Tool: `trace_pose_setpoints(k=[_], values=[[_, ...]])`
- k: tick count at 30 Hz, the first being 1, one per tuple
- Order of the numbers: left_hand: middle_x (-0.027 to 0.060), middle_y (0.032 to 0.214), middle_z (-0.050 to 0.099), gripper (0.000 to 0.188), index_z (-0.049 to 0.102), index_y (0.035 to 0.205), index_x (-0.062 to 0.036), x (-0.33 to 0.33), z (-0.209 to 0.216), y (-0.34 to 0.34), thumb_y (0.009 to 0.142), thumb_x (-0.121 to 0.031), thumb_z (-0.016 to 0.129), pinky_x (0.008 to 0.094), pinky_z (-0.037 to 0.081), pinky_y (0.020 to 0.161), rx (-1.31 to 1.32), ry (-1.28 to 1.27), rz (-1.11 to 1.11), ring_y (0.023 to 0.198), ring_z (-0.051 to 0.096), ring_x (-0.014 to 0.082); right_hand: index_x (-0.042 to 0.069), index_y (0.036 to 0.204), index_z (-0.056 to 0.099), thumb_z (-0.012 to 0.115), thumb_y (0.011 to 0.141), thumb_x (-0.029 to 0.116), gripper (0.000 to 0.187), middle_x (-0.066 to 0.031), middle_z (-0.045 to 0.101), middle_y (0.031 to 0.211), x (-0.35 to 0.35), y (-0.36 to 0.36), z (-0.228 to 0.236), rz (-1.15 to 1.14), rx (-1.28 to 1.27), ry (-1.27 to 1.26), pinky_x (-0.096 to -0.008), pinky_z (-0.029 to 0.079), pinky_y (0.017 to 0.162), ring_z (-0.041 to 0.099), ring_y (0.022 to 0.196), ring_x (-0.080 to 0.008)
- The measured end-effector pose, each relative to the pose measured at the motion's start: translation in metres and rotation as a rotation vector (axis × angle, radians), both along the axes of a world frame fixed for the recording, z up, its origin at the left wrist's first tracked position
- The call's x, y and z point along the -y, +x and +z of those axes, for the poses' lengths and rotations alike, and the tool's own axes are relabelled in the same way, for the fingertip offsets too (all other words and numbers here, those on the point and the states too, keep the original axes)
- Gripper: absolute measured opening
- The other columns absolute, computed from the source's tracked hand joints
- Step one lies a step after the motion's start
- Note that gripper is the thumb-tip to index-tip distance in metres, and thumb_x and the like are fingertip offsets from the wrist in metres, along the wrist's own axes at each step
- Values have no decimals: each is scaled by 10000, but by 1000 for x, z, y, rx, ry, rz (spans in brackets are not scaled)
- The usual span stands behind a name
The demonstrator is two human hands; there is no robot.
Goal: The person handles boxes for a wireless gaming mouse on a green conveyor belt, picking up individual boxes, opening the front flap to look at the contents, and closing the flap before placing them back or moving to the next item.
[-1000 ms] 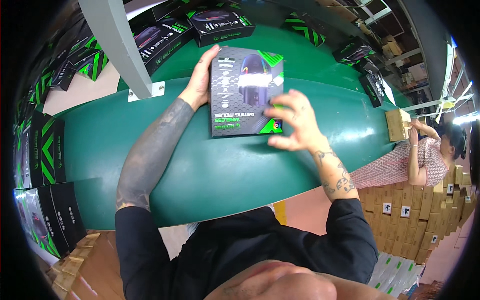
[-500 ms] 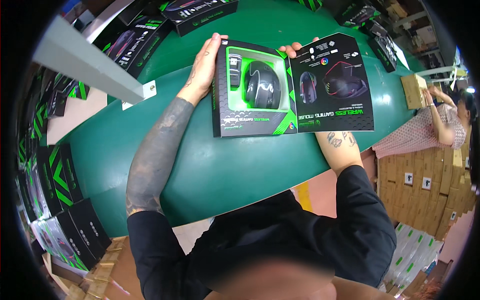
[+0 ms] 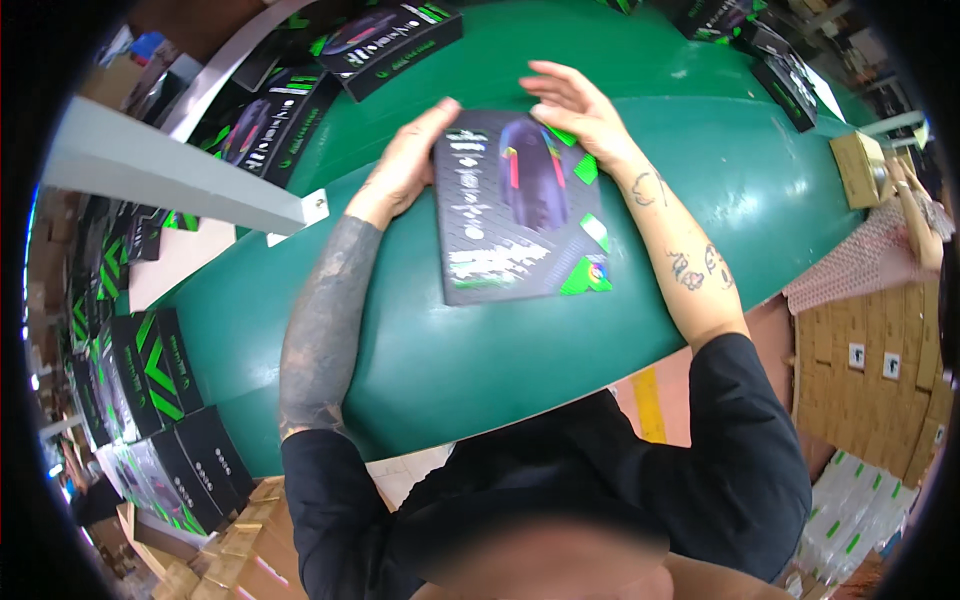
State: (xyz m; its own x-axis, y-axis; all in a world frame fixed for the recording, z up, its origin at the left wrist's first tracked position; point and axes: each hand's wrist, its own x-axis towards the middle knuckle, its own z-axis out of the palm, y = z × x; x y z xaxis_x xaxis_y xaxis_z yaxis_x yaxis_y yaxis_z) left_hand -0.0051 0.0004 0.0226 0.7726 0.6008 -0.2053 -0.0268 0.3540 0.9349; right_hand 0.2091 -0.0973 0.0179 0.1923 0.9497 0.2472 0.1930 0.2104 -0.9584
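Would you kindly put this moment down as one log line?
left hand: at left edge of black box | right hand: open, at far right corner | black box: printed cover showing | green table: below

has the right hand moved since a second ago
Yes, farther up the picture: the right hand was below the level of the white foot plate and is now above it.

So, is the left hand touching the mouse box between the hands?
Touching: the head view shows the left hand against the left edge of the mouse box, no gap between.
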Motion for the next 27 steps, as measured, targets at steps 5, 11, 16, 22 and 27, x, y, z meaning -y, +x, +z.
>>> trace_pose_setpoints(k=[5, 11, 16, 22, 27], values=[[82, 1048, 569, 489, 516, 1139, -23, 12, -2, 4, 847, -415, 531, 310, 430, 845, 87, -53, 420, 935, 540, 175, -10, 1090, 510, 530, 891, 264, 340, -121, 580, 890, -4, 34, -13, -278, -801, 88, -327, 458, 812, 566, 850, -209], [138, 1043, 572, 508, 413, 1221, -56, -16, -4, -3, 898, -447, 445, 367, 470, 764, 584, 76, 692, 871, 603, 226, 11, 998, 580, 565, 869, 161, 199, -78, 602, 796, -2, 36, -17, -246, -599, 77, -285, 475, 739, 583, 772, -162], [13, 709, 595, 188, 596, 973, -42, 12, -26, 6, 856, -190, 589, 214, 434, 587, 50, 488, 295, 629, 547, 89, 24, 957, 616, 583, 860, 146, 160, -63, 620, 812, -14, 25, -19, -216, -354, 17, -257, 477, 728, 585, 755, -131], [37, 652, 580, 137, 627, 840, -37, 33, -12, 9, 820, -171, 603, 238, 453, 561, -148, 882, 73, 577, 539, 93, 25, 1041, 593, 665, 770, 292, 387, -138, 575, 1080, -48, 51, 1, -306, 510, -198, -335, 452, 860, 546, 995, -239], [1, 681, 578, 116, 630, 845, -16, 27, -12, 12, 835, -130, 610, 193, 424, 538, -102, 864, 32, 569, 483, 35, 26, 1319, 368, 580, 765, 478, 747, -188, 351, 1372, -119, 164, 6, -676, 1437, -147, -417, 350, 1003, 345, 1257, -340]])
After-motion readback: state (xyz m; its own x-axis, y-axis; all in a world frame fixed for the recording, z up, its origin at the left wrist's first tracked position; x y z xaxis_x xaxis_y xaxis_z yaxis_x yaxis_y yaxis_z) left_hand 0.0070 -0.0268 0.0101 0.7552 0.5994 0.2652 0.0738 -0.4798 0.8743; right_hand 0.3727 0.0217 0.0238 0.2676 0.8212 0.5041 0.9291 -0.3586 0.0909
